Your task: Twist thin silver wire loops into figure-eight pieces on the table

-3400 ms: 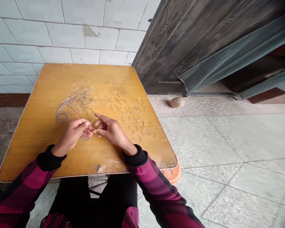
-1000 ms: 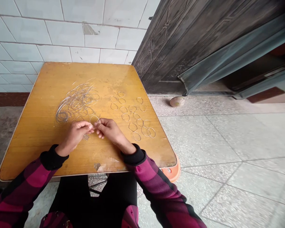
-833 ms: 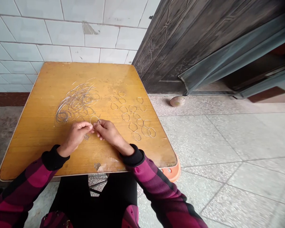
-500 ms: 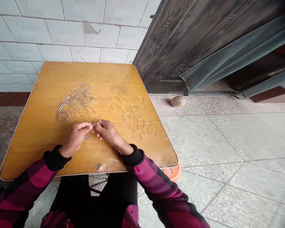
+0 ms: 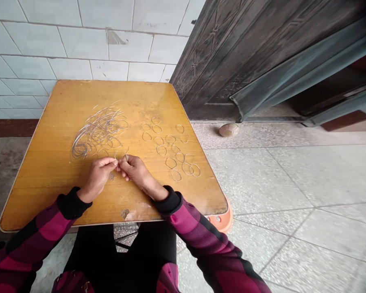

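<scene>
Between my hands is a thin piece of wire (image 5: 116,154), bent into a loop that rises above the fingertips. My left hand (image 5: 100,176) pinches it from the left with thumb and forefinger. From the right, my right hand (image 5: 138,173) grips the same wire, its fingers curled and almost touching the left fingertips. Where the wire runs inside the fingers is hidden. Just beyond the hands lies a tangled heap of loose wire (image 5: 94,130). Several small wire rings (image 5: 171,163) are spread over the right part of the wooden table (image 5: 49,179).
A white tiled wall (image 5: 82,44) stands behind the table. To the right are a dark carved door (image 5: 219,61) and a grey-blue curtain (image 5: 262,97). A round pale object (image 5: 228,130) lies on the floor. An orange stool (image 5: 228,217) shows under the table's right corner.
Both hands stay nearly in place, still pinching the wire. The wire loop between them looks slightly shifted and less round at the top. The heap and the rings lie as before.
</scene>
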`<action>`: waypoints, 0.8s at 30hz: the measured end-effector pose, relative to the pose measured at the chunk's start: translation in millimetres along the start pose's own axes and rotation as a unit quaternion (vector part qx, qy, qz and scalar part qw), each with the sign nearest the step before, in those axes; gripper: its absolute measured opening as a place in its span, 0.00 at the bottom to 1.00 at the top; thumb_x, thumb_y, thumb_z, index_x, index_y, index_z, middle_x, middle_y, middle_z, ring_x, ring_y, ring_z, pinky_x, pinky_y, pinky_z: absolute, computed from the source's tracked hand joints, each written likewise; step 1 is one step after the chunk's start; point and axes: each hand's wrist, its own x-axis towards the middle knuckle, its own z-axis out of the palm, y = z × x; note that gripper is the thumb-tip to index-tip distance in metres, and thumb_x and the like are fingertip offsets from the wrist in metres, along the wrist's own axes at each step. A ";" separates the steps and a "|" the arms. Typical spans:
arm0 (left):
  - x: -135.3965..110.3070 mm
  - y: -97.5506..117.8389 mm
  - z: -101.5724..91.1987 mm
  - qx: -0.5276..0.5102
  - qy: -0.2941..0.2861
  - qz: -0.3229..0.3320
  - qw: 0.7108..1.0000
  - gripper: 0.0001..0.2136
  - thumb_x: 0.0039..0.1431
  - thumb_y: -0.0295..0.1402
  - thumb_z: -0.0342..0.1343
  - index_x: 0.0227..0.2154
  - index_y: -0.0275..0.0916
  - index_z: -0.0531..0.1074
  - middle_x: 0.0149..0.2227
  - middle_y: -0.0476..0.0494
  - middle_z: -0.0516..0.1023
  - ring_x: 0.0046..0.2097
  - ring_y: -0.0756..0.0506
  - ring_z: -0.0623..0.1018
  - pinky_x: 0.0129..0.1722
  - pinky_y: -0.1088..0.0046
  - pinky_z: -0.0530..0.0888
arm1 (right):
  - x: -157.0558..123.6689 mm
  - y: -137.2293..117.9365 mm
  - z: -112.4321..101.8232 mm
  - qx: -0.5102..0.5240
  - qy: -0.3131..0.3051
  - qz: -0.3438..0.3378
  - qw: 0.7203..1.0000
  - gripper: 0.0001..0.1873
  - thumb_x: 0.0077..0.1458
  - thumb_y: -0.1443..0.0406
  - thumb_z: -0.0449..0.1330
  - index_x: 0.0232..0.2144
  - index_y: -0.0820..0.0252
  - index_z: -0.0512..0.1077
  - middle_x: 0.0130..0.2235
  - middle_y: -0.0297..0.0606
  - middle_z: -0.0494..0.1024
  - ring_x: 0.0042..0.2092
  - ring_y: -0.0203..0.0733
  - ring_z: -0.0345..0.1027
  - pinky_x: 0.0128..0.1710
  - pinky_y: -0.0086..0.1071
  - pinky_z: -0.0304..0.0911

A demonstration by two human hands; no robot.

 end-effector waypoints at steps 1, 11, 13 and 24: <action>-0.1 -0.5 0.0 0.004 0.001 0.003 1.000 0.10 0.50 0.35 0.58 0.19 0.37 0.71 0.22 0.49 0.71 0.28 0.49 0.69 0.33 0.72 0.65 | 0.0 0.3 0.3 0.002 0.002 0.000 1.000 0.13 0.55 0.59 0.55 0.23 0.61 0.65 0.19 0.27 0.67 0.17 0.26 0.57 0.17 0.21 0.53; 2.5 -3.6 -1.3 -0.017 0.012 0.025 0.999 0.09 0.52 0.33 0.57 0.19 0.37 0.71 0.21 0.50 0.70 0.28 0.50 0.68 0.32 0.73 0.65 | 0.2 -0.5 6.7 0.039 0.010 0.007 0.999 0.15 0.56 0.57 0.55 0.23 0.61 0.65 0.17 0.25 0.66 0.16 0.26 0.56 0.16 0.21 0.52; 3.9 -0.4 -2.3 -0.018 0.000 0.023 1.000 0.10 0.52 0.34 0.57 0.19 0.36 0.70 0.22 0.49 0.71 0.28 0.50 0.69 0.33 0.72 0.66 | 0.8 -2.9 4.4 0.055 -0.007 0.016 0.998 0.16 0.56 0.56 0.55 0.24 0.61 0.66 0.17 0.26 0.66 0.16 0.26 0.57 0.16 0.21 0.53; 2.2 12.1 -5.4 -0.079 -0.083 -0.093 0.989 0.10 0.51 0.38 0.61 0.27 0.34 0.74 0.28 0.46 0.76 0.32 0.49 0.74 0.36 0.71 0.71 | 5.7 -10.7 -15.5 0.008 0.019 0.009 1.000 0.18 0.56 0.54 0.56 0.21 0.61 0.65 0.16 0.27 0.67 0.15 0.26 0.58 0.15 0.22 0.52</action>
